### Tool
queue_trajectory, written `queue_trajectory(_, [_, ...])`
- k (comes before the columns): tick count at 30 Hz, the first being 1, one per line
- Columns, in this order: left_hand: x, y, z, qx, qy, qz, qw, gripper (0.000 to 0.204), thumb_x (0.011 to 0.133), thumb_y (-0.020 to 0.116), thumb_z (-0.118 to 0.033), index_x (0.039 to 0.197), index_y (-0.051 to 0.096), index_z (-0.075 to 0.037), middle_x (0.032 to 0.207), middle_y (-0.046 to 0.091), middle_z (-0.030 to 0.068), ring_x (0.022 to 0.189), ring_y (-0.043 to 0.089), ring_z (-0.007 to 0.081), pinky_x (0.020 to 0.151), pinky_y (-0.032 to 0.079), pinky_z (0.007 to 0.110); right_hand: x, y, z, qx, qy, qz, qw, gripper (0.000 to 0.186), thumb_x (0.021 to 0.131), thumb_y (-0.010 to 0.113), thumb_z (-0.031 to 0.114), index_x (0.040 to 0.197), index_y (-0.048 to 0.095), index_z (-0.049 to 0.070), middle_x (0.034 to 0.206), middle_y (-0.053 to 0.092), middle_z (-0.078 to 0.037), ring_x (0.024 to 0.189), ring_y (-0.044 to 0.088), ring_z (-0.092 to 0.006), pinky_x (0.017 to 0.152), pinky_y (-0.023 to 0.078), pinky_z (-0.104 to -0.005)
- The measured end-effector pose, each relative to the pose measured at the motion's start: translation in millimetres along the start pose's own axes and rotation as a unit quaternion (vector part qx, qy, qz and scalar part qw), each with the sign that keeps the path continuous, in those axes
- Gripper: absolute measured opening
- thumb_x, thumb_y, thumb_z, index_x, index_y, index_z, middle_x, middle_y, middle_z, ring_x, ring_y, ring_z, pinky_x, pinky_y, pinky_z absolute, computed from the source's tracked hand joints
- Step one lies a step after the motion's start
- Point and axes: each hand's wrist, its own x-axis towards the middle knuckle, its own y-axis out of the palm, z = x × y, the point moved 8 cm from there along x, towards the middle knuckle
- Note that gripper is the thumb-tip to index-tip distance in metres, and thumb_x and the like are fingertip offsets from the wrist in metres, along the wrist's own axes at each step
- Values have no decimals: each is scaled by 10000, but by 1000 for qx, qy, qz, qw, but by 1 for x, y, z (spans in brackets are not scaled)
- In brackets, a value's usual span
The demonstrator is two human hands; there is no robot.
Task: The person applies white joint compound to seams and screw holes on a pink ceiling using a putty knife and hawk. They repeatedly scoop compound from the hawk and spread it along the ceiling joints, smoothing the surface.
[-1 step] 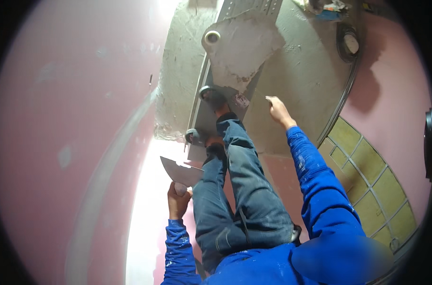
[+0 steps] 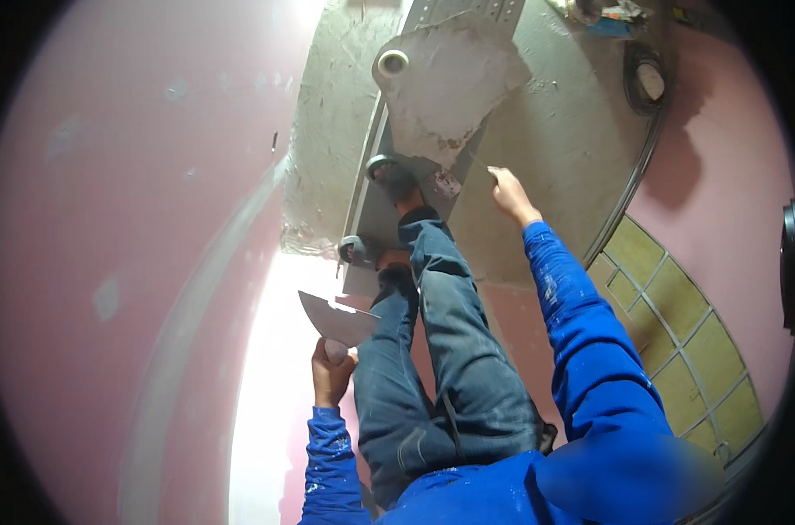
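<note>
My left hand (image 2: 332,378) is closed round the handle of a wide putty knife (image 2: 348,325), its broad metal blade pointing up beside my left leg. Held out to the right, my right hand (image 2: 513,198) is closed on a thin tool seen almost edge-on (image 2: 479,161); its kind is hard to make out. Beyond that tool lies an irregular grey sheet (image 2: 450,83) smeared with compound, with a roll of tape (image 2: 392,63) at its left edge. My sandalled feet (image 2: 392,178) stand on a grey metal plank (image 2: 369,229) that runs under the sheet.
A pink wall (image 2: 91,219) with a pale filled seam (image 2: 192,324) rises at left. Grey floor (image 2: 564,157) lies around and below the plank. At far right are a yellow panel with a metal grid (image 2: 677,306), a dark round container (image 2: 647,80) and cluttered items (image 2: 603,19).
My right hand has shifted slightly up and left, and its thin tool shows more clearly. My left hand and the putty knife have moved a little to the right.
</note>
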Motion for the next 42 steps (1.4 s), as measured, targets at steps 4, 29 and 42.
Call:
queue_trajectory(4, [32,30,41,39,-35,0,999,375,764,729,-86,1101,612,31,993,687,112,931,639,203,856,521,346,142,65,-36,-75,34,18,996,426,908,492,65,1314,618,34,1258,631,-268,1199,596,-447,1038,482,-490])
queue_trajectory(29, [91,53,19,-25,19,-69,997,433,733,609,73,1153,552,-15,939,627,66,759,606,149,664,475,266,274,85,-11,-182,173,27,968,424,960,504,137,1346,651,237,1370,606,-69,1313,555,-302,1131,369,-587])
queue_trajectory(42, [90,62,3,21,4,-63,998,432,710,627,41,1141,589,30,1003,674,167,927,657,284,877,518,374,277,76,-6,-98,109,-25,989,463,907,543,126,1363,616,94,1334,610,-230,1258,589,-374,1078,468,-443])
